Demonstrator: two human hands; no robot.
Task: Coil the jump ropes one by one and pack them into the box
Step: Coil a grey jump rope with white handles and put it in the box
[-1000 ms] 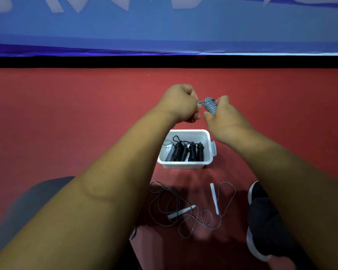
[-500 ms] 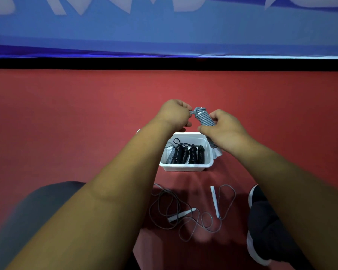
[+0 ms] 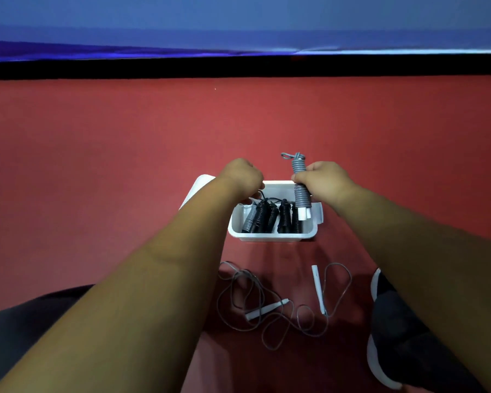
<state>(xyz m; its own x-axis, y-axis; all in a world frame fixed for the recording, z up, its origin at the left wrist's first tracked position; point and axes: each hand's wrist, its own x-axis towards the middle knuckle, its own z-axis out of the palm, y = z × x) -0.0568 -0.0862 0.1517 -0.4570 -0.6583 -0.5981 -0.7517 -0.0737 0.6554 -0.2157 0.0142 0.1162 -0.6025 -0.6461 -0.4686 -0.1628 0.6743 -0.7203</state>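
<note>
1. A red floor [image 3: 97, 165] runs back to a black strip [image 3: 238, 66] under a blue banner [image 3: 238, 12].
2. The right hand [image 3: 323, 181] grips a grey coil [image 3: 302, 197] round its middle, fingers wrapped tight. The coil stands nearly upright, with a small loop at the top and its white handle ends at the bottom, hanging just above the right end of the box [image 3: 267, 236].
3. The left hand [image 3: 243, 177] has its fingers curled under, over the box's far left corner. Whether it pinches anything cannot be told.
4. The white box sits on the floor between the forearms. Black coils [image 3: 267, 217] stand packed side by side in it, with one grey one [image 3: 248, 219] at the left end. They fill most of its width, and a narrow slot shows at the right end, under the held coil.
5. A white panel [image 3: 199, 185] lies beside the box's left end, partly hidden by the left forearm.
6. Nearer the person, a loose rope [image 3: 267, 327] sprawls in tangled loops on the floor, its two white handles [image 3: 267, 309] apart from each other.
7. A black shoe [image 3: 394, 336] with a white sole lies right of the loose rope, close to its loops.
8. Beyond the box and to both sides is bare red floor.
</note>
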